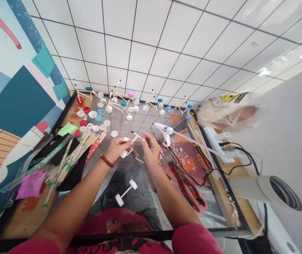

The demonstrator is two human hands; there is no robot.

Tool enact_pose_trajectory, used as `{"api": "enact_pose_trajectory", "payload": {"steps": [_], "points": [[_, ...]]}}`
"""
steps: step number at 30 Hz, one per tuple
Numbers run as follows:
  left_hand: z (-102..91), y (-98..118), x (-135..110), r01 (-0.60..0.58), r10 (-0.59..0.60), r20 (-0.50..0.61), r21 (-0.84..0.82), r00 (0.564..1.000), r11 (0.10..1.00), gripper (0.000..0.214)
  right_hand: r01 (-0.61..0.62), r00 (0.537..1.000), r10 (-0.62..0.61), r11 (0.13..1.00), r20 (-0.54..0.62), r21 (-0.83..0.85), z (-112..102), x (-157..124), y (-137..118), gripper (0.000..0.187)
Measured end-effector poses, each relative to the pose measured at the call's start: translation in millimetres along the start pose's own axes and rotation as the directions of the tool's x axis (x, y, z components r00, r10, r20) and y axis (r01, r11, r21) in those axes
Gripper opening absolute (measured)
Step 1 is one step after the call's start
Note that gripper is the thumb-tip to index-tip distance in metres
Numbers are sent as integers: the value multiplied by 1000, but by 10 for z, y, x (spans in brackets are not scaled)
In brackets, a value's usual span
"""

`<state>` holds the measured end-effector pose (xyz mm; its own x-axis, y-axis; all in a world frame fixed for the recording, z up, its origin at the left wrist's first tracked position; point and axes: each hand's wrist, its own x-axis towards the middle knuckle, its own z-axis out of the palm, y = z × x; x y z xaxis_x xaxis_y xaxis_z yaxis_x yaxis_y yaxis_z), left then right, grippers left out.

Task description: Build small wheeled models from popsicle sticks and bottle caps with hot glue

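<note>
Holding both hands raised over the middle of the glass table, near its centre line.

- Left hand, bead bracelet at the wrist: fingers curled narrow and closed on a capped stick. Its white cap hangs at the lower end, just under the fingers.
- Right hand: thumb and forefinger in a tight pinch at the end of a short stick, which crosses the gap between the two hands. The other fingers are folded in.
- Open room: clear glass lies below the hands toward the near edge. Only a finished two-cap axle lies there, well apart from both wrists.
- Left side is crowded. A chopstick bundle fans out from its wrappers, with pink paper near the left frame edge.
- Right side: the glue gun stands just beside the right hand, nozzle pointing left, and its cable trails across the red mat. Red pliers lie close to the right forearm.
- Far edge: loose caps and a row of stick models line the wall side.
- Past the right frame edge: a plastic bag, a power strip and a tape roll.
</note>
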<state>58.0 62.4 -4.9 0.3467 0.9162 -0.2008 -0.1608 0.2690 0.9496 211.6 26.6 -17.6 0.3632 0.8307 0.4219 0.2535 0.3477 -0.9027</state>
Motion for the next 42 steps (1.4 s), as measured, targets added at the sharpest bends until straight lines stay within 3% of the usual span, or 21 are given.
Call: {"api": "enact_pose_trajectory", "payload": {"steps": [5, 10, 19, 27, 32, 42], "points": [[16, 54, 4, 37, -46, -74, -116, 996, 993, 34, -43, 998, 46, 995, -31, 92, 5, -6, -10, 36], [23, 81, 14, 19, -40, -125, -165, 991, 986, 38, -37, 998, 38, 999, -47, 15, 20, -7, 1, 33], [28, 103, 7, 3, -21, -94, -192, 995, 981, 38, 8, 1000, -9, 999, -18, -50, 40, 11, -45, 29], [-11, 25, 15, -23, 19, -25, -164, 1000, 986, 32, -32, 999, 33, 999, -41, 36, 104, -9, -80, 35], [-26, -5, 17, -36, 40, 29, -119, 999, 992, 28, -37, 999, 37, 999, -25, 7, 123, -34, -101, 32], [-15, -6, 7, 13, -5, 58, -151, 998, 988, 32, -34, 999, 33, 999, -32, -24, 91, -36, -87, 27]]}}
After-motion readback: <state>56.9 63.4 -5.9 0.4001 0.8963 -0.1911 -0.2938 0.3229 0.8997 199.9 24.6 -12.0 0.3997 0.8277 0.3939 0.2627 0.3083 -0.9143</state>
